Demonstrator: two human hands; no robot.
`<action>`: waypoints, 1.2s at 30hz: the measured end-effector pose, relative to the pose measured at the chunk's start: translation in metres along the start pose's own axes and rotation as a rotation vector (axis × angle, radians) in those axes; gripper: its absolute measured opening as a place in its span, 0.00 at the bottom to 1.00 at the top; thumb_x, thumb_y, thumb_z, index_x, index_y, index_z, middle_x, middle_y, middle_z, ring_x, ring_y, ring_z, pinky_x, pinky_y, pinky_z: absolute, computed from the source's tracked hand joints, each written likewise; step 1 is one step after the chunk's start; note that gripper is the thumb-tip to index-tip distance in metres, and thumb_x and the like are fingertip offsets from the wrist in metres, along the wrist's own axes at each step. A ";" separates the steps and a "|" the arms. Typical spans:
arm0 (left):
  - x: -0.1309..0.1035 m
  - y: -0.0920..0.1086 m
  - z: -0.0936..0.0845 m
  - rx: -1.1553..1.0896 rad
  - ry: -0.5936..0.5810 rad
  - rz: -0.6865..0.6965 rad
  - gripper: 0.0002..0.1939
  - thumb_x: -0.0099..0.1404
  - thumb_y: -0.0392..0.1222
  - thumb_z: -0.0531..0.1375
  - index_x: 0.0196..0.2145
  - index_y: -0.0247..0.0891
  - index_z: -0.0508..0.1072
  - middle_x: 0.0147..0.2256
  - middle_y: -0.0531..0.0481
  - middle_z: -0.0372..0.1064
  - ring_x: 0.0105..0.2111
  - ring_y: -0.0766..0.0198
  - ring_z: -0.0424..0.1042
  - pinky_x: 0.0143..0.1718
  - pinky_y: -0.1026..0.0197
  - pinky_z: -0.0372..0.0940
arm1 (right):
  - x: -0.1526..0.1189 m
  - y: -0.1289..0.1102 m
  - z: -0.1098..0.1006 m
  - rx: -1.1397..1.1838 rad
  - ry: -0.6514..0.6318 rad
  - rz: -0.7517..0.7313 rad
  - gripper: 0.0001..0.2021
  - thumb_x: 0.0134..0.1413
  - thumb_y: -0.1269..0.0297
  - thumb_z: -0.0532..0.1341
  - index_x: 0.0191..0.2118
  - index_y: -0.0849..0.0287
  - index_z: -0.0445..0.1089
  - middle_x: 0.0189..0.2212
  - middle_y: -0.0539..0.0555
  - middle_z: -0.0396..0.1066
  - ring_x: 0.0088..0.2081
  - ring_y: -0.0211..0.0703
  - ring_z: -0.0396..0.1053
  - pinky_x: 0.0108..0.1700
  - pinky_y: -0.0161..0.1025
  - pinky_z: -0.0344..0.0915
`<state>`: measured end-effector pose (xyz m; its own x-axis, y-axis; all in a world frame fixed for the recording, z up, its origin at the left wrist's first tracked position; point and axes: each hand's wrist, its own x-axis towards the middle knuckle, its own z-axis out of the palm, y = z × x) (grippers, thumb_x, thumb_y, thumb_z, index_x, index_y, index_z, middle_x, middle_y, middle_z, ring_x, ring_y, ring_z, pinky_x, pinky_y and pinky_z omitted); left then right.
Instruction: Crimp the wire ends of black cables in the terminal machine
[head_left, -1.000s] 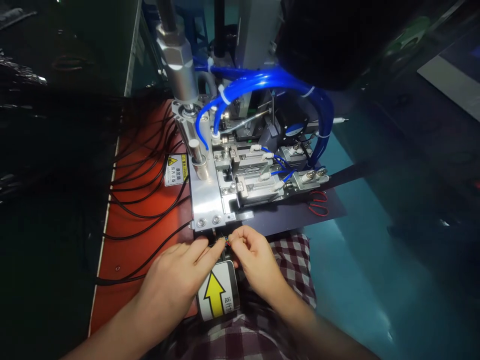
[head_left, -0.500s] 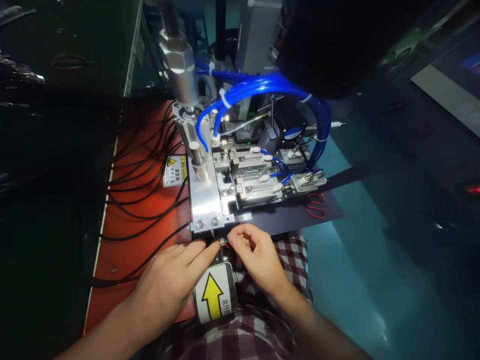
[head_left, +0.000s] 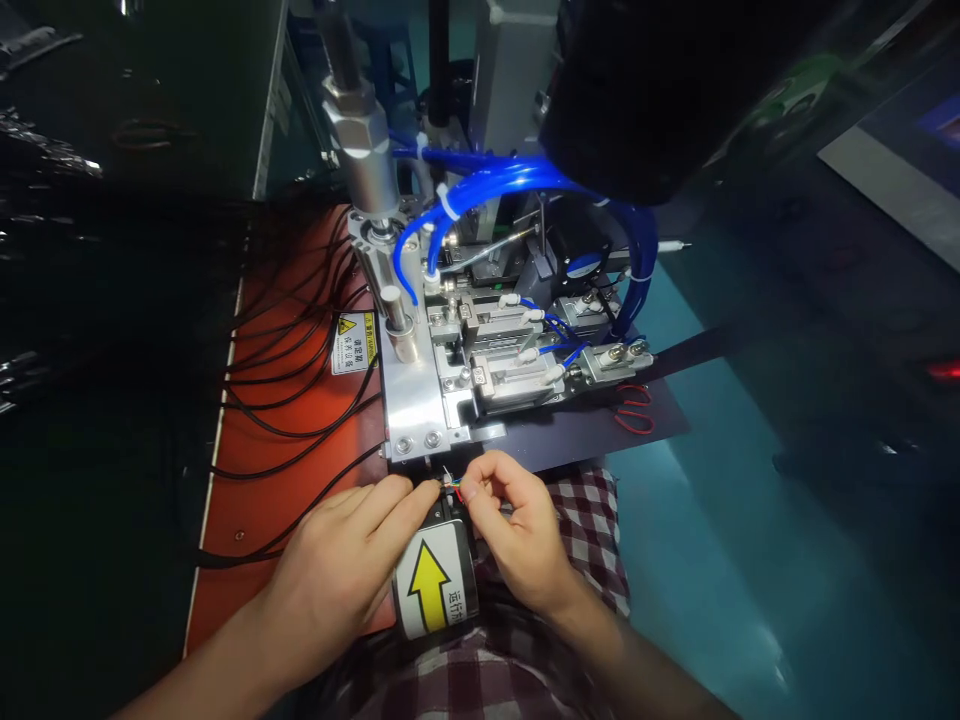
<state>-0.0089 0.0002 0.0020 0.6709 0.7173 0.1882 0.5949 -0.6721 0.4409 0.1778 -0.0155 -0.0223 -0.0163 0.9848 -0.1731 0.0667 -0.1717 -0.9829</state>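
Thin coloured wires point(head_left: 454, 485), red, blue, yellow and white among them, span the small gap between my two hands at the front of the machine point(head_left: 416, 405). My left hand point(head_left: 349, 545) has its thumb and fingers pressed together at the end of the cable these wires come from; most of that cable is hidden. My right hand point(head_left: 521, 525) pinches the wires between thumb and index finger, the other fingers curled. One white strand sticks up apart from the rest. Just below lies a black part with a yellow arrow label point(head_left: 431, 580).
Several black cables point(head_left: 292, 430) lie across the red table point(head_left: 262, 510) on the left. Blue air hoses point(head_left: 517, 175) arch over metal cylinders point(head_left: 517, 385). Red-handled scissors point(head_left: 635, 410) lie at the right on the dark plate point(head_left: 577, 435). A warning label point(head_left: 355, 342) faces up.
My right hand has turned slightly and shifted a little right, and more of the coloured wires shows between the hands. The left hand stays almost in place.
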 end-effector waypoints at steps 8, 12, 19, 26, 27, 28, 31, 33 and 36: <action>0.017 0.033 -0.018 -0.778 -0.092 -0.641 0.06 0.64 0.43 0.57 0.37 0.41 0.70 0.30 0.54 0.69 0.29 0.68 0.67 0.29 0.69 0.63 | -0.016 -0.028 -0.011 -0.083 -0.162 -0.050 0.04 0.57 0.69 0.57 0.30 0.59 0.65 0.25 0.47 0.62 0.27 0.35 0.59 0.30 0.33 0.57; 0.021 0.034 -0.020 -1.130 -0.121 -0.773 0.08 0.62 0.46 0.58 0.34 0.39 0.71 0.21 0.58 0.59 0.19 0.74 0.56 0.19 0.71 0.53 | -0.024 -0.032 -0.008 -0.061 -0.138 -0.053 0.03 0.55 0.70 0.58 0.30 0.59 0.66 0.24 0.47 0.63 0.26 0.35 0.60 0.30 0.32 0.58; 0.018 0.035 -0.019 -1.364 -0.166 -0.872 0.13 0.61 0.50 0.59 0.38 0.38 0.70 0.19 0.59 0.54 0.16 0.76 0.47 0.14 0.72 0.43 | -0.030 -0.034 0.010 0.143 -0.125 0.231 0.07 0.52 0.65 0.59 0.26 0.61 0.64 0.17 0.44 0.58 0.19 0.32 0.52 0.21 0.31 0.50; 0.016 0.036 -0.021 -1.365 -0.164 -0.933 0.11 0.59 0.48 0.61 0.35 0.39 0.70 0.14 0.64 0.44 0.14 0.76 0.41 0.14 0.72 0.39 | -0.035 -0.034 0.023 0.172 0.001 0.208 0.08 0.50 0.68 0.60 0.24 0.61 0.63 0.18 0.44 0.58 0.20 0.31 0.51 0.21 0.30 0.51; 0.017 0.036 -0.021 -1.358 -0.159 -0.932 0.11 0.58 0.48 0.62 0.34 0.39 0.70 0.14 0.64 0.45 0.14 0.76 0.42 0.14 0.72 0.39 | -0.035 -0.034 0.023 0.160 0.007 0.191 0.07 0.50 0.68 0.60 0.23 0.61 0.63 0.18 0.45 0.58 0.20 0.31 0.52 0.21 0.30 0.51; 0.017 0.037 -0.022 -1.350 -0.145 -0.931 0.11 0.57 0.47 0.63 0.33 0.38 0.70 0.14 0.64 0.46 0.14 0.77 0.43 0.14 0.72 0.39 | -0.036 -0.034 0.023 0.148 0.011 0.176 0.07 0.50 0.69 0.60 0.23 0.61 0.64 0.18 0.45 0.59 0.20 0.31 0.52 0.21 0.30 0.52; 0.019 0.040 -0.022 -1.338 -0.093 -0.948 0.11 0.56 0.47 0.63 0.30 0.37 0.70 0.13 0.63 0.46 0.13 0.77 0.42 0.14 0.71 0.39 | -0.037 -0.034 0.022 0.119 0.014 0.151 0.08 0.51 0.68 0.60 0.23 0.60 0.63 0.18 0.45 0.59 0.21 0.32 0.53 0.22 0.30 0.53; 0.019 0.041 -0.021 -1.336 -0.070 -0.972 0.12 0.56 0.48 0.63 0.29 0.37 0.70 0.12 0.63 0.45 0.13 0.76 0.42 0.14 0.70 0.39 | -0.037 -0.034 0.022 0.102 0.017 0.150 0.08 0.51 0.68 0.60 0.23 0.60 0.63 0.18 0.45 0.59 0.21 0.32 0.53 0.22 0.30 0.53; 0.019 0.041 -0.019 -1.327 -0.054 -0.996 0.13 0.55 0.49 0.63 0.30 0.36 0.71 0.12 0.63 0.46 0.13 0.75 0.43 0.14 0.69 0.39 | -0.036 -0.034 0.022 0.088 0.025 0.153 0.08 0.51 0.68 0.60 0.23 0.60 0.64 0.18 0.45 0.60 0.21 0.32 0.54 0.22 0.30 0.53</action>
<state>0.0195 -0.0101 0.0401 0.3146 0.7156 -0.6237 0.0245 0.6507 0.7589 0.1545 -0.0458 0.0159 0.0121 0.9470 -0.3209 -0.0210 -0.3206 -0.9470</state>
